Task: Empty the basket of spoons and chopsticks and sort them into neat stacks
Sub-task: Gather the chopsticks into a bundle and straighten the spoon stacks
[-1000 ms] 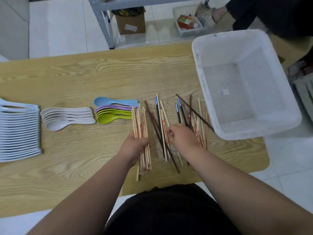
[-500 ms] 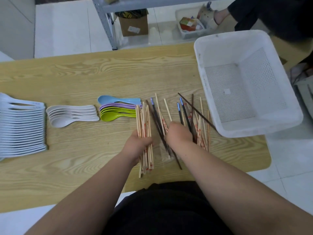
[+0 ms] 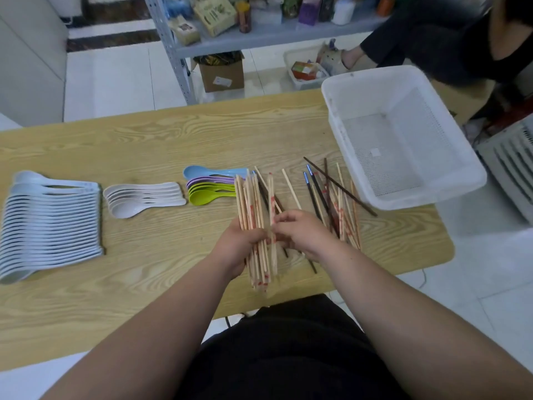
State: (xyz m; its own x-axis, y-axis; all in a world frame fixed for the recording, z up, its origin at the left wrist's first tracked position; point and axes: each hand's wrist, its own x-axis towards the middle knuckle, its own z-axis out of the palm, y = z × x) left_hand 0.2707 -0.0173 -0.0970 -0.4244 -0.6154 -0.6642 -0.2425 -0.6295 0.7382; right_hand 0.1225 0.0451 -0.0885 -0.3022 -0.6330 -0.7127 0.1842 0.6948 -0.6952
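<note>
My left hand [image 3: 234, 246] grips a bundle of pale wooden chopsticks [image 3: 251, 203] with red print, held upright over the table's near edge. My right hand [image 3: 302, 232] pinches one more pale chopstick [image 3: 271, 197] against the bundle's right side. A loose pile of pale and dark chopsticks [image 3: 337, 197] lies to the right. The white basket [image 3: 357, 180] stands empty at the right end. Coloured spoons [image 3: 210, 187], white spoons [image 3: 144, 196] and a long row of pale blue spoons [image 3: 52, 223] lie stacked on the left.
The wooden table [image 3: 144, 140] ends just in front of me and just right of the basket. Behind it stand a metal shelf [image 3: 173, 53], a cardboard box [image 3: 220, 75] and a seated person [image 3: 432, 39]. A white slatted unit [image 3: 513, 163] sits at right.
My right hand has lifted from the loose pile and moved left, bringing a pale chopstick to the bundle in my left hand. The view has tilted up.
</note>
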